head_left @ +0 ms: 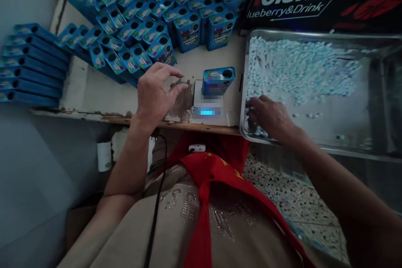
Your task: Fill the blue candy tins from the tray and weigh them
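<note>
My left hand (158, 92) hovers over the table left of a small scale, thumb and fingers curved apart with nothing between them. On the scale (198, 99), whose display glows cyan, stands one blue candy box (228, 76) with a dark round opening in its top. My right hand (266, 115) reaches into the left front corner of a metal tray, its fingertips down among small pale blue candies (292, 65). The fingers are bent and partly hidden, and what they hold, if anything, cannot be made out.
Many upright blue boxes (190, 31) fill the back and left of the worn table (125, 111). More boxes (31, 71) are stacked at far left. The metal tray (314, 146) takes up the right side, before a black printed panel (298, 12). A black cable (160, 184) hangs in front.
</note>
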The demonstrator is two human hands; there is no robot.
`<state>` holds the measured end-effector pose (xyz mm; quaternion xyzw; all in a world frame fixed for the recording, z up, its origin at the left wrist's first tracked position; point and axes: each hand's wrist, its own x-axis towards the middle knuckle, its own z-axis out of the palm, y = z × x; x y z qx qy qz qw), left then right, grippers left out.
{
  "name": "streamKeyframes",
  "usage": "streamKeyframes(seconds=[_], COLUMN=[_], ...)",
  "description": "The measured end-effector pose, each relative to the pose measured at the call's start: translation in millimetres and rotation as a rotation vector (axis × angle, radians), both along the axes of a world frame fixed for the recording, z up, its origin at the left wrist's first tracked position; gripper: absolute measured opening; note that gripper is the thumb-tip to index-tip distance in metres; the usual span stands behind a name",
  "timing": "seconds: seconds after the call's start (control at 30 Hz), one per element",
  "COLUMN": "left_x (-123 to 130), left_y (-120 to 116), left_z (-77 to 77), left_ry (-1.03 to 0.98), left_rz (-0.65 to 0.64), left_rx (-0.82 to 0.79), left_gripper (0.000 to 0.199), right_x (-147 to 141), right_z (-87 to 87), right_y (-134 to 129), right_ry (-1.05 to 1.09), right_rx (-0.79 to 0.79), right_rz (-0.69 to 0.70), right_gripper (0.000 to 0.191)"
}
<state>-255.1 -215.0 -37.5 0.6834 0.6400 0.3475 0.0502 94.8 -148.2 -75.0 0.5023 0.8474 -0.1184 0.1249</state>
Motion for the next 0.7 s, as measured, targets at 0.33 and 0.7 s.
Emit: streamKeyframes(seconds=[0.33,0.7], left_x=[45,52], left_y=[62,94], left_z=[31.8,10.6], left_ry=[-0.037,-0.096], left_rz=[-0.243,-0.388], left_rx=[-0.206,-0.203], left_gripper=[0.013,0.013], right_x=[33,17], right_z=[-4.2,-4.0], right_y=[31,29], right_ry=[1.089,1.143], right_rx=[-0.403,-0.538], right_rz=[-0.854,-0.823], right_gripper=[0.017,0.031])
